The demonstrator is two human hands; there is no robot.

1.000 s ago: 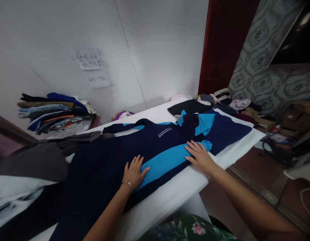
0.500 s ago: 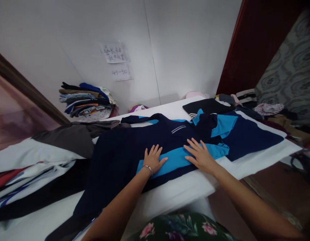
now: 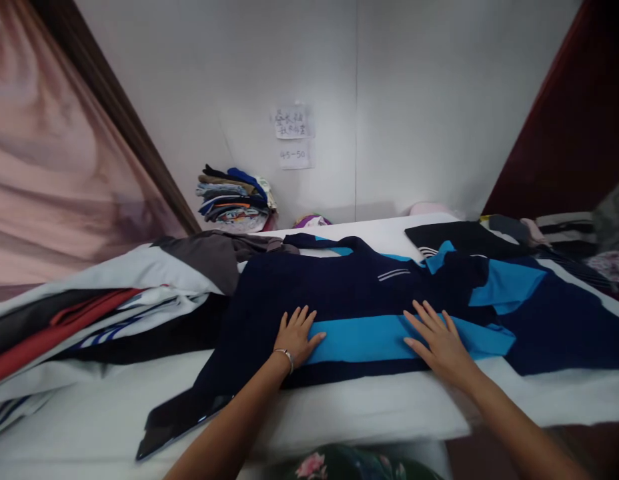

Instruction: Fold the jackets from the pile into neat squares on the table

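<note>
A navy long-sleeved top [image 3: 349, 290] lies spread across the white-covered table, two short pale stripes on its chest. Its near sleeve, a bright blue band [image 3: 364, 337], is folded in along the body. My left hand [image 3: 297, 337] rests flat on the left end of that band, fingers spread, a silver bracelet at the wrist. Flat too, my right hand [image 3: 437, 340] touches the band nearer the collar. The far sleeve [image 3: 319, 243] curves behind the body. Bright blue fabric [image 3: 507, 283] sits bunched at the right.
Heaped clothes [image 3: 114, 300] lie at the left. A black phone-like slab [image 3: 177, 423] is at the near left edge. Folded clothes [image 3: 237, 197] are stacked by the wall, under paper notes [image 3: 294, 137]. A black folded garment [image 3: 464, 238] lies at the back right.
The view has turned left, showing more curtain and heaped clothes. My left hand has slid slightly toward the left end of the blue band; both hands remain flat on the top.
</note>
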